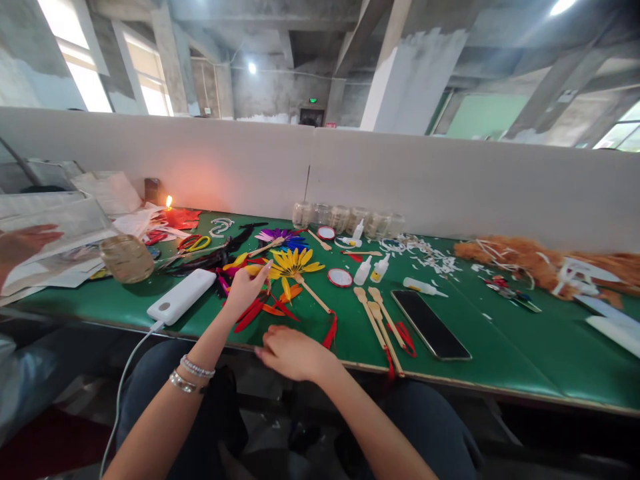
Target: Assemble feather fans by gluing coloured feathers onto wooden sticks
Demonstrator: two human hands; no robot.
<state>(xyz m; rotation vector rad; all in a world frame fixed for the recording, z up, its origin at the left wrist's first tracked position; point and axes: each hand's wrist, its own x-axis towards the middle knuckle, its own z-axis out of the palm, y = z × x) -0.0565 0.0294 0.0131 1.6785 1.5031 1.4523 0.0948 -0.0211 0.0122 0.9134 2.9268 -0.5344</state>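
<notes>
My left hand (245,290) reaches over a loose pile of coloured feathers, one finger stretched toward the yellow feather fan (293,263); I see nothing held in it, and its other fingers are partly hidden. Red feathers (253,313) lie just below that hand. The fan has a wooden handle (314,292) with a red tassel (331,330). At the table's front edge, my right hand (295,350) rests with fingers loosely bent and apart, nothing visible in it. Behind the yellow fan lies a purple and blue feather fan (280,241).
A white power bank (183,297) with a cable lies left. Wooden handles (375,317), a phone (430,323) and glue bottles (363,271) lie right. A flame (169,201) burns at back left, near scissors (194,244), a jar (127,259) and another person's hand (33,237).
</notes>
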